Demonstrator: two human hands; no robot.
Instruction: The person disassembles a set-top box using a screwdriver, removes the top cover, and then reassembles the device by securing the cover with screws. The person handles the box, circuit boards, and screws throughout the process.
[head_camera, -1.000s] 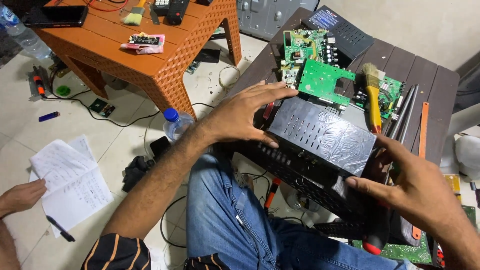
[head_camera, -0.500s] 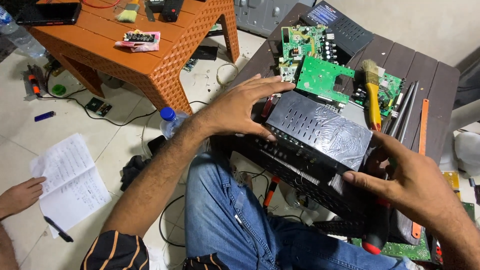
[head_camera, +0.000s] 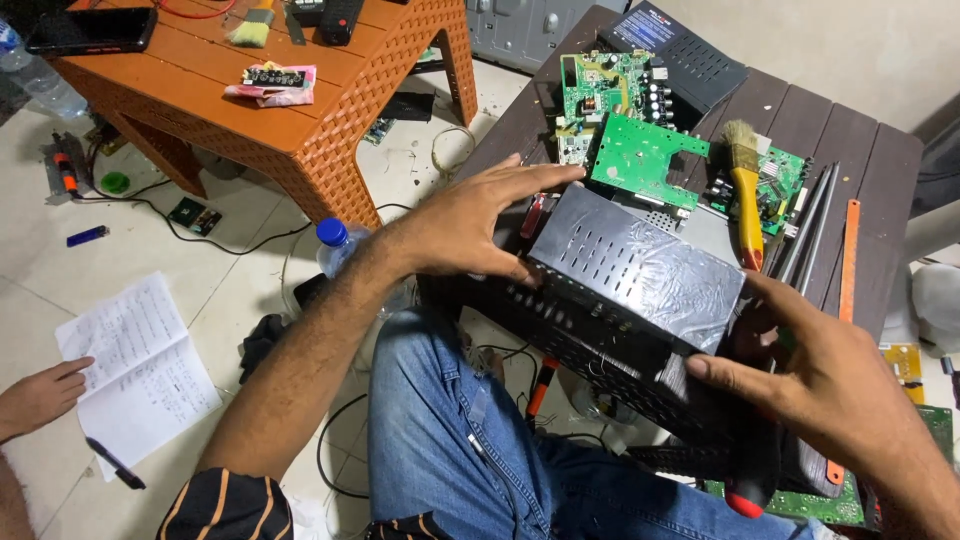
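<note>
Here, both hands (head_camera: 470, 225) (head_camera: 820, 385) splayed — gripping black box (head_camera: 630, 290) ends.

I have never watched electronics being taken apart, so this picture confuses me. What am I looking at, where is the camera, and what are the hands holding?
The camera sits on a person's head and looks down at their own arms and lap. Both hands grip a black vented metal box, the case of some electronic device: the left hand rests on its far end, the right hand clasps the near end. Behind it, on a dark slatted table, lie green circuit boards, a yellow-handled brush and another black case. An orange plastic table stands to the left. At the lower left, another person's hand rests by a written sheet of paper on the floor.
</note>
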